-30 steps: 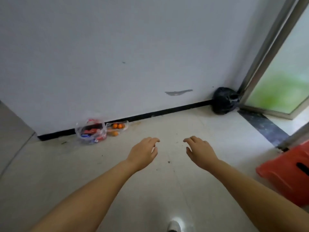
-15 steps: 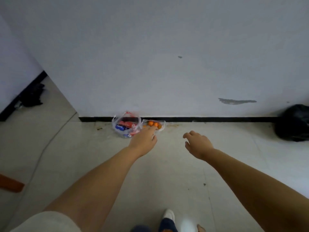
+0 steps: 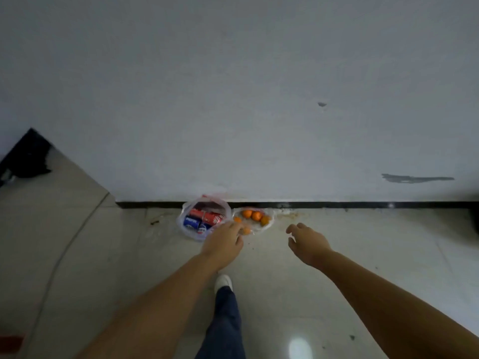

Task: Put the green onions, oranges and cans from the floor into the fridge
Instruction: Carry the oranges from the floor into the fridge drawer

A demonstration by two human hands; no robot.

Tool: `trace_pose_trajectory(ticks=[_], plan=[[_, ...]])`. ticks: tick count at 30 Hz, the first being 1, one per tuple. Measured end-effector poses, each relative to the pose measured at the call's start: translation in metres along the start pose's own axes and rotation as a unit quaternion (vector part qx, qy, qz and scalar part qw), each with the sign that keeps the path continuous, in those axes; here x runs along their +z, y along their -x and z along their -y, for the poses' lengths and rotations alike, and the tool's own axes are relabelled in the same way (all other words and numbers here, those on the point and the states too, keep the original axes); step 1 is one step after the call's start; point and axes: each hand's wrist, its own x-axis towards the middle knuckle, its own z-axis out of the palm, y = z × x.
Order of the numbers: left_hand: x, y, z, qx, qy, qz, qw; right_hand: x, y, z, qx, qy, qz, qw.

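Centre frame, at the wall's black skirting: your cans (image 3: 203,220), red and blue, lie on their sides in a clear bag (image 3: 185,226). Just right of it, touching, small oranges (image 3: 252,215) sit in a second clear bag (image 3: 269,224). Your left hand (image 3: 224,242) reaches over the gap between the bags, fingers relaxed, holding nothing. Your right hand (image 3: 307,242), lower right of the oranges, is loosely spread, empty.

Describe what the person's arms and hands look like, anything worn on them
Both forearms are bare up to the frame edge, with no sleeves in view. The left hand and right hand wear no gloves, and no watch, ring or bracelet shows. There are no markings visible.
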Motion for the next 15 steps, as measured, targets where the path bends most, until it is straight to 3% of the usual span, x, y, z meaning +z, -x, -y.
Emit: trace_pose_trajectory(ticks=[7, 15], plan=[[-0.015, -0.141, 0.085, -0.031, -0.019, 0.069, 0.997, 0.031, -0.139, 0.017, 0.09, -0.087, 0.069, 0.99], [0.158, -0.298, 0.188, -0.044, -0.023, 0.135, 0.99, 0.181, -0.343, -0.017, 0.076, -0.113, 0.101, 0.986]])
